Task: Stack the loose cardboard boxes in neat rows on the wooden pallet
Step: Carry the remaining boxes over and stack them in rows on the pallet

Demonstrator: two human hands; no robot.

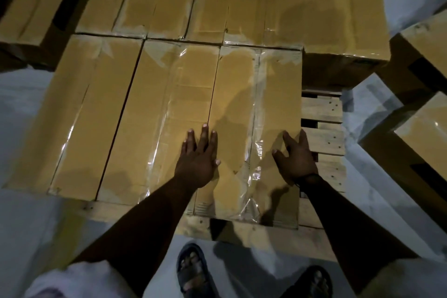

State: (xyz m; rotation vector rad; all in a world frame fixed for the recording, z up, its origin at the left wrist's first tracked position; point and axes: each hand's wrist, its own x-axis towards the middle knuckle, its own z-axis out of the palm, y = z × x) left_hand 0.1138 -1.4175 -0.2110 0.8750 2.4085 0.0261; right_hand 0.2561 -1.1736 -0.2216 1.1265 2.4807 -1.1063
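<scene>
The wooden pallet (321, 113) sits on a pale floor (24, 128) and is nearly covered. Bare slats show only at its near right corner, beside the last box, and that gap looks like the one place left on this layer.

A far row of boxes (217, 0) is packed tight, and a near row lies in front of it: a left box (79, 113), a middle box (164, 109) and a right box (273, 94), all side to side. The right box sticks out further toward the person than the other two, so it probably needs a push inward to line up.

Loose boxes wait on the floor to the right (423, 38) and at the far left (36, 2), with floor lanes between them and the pallet.

These are long, stiff cartons that likely have some weight. It would be best to take one at its two ends or low on the long sides, and to slide it rather than lift it.

The left hand (198, 159) lies flat with straight fingers over the seam between the middle and right boxes. The right hand (296, 159) rests spread at the right box's outer top edge. Neither hand grips anything.

Glossy tape (256, 109) runs down the lid and is peeling loose near the front. It looks slick, so bare cardboard should give better purchase.

Sandals (191, 271) stand close to the pallet's front beam.
</scene>
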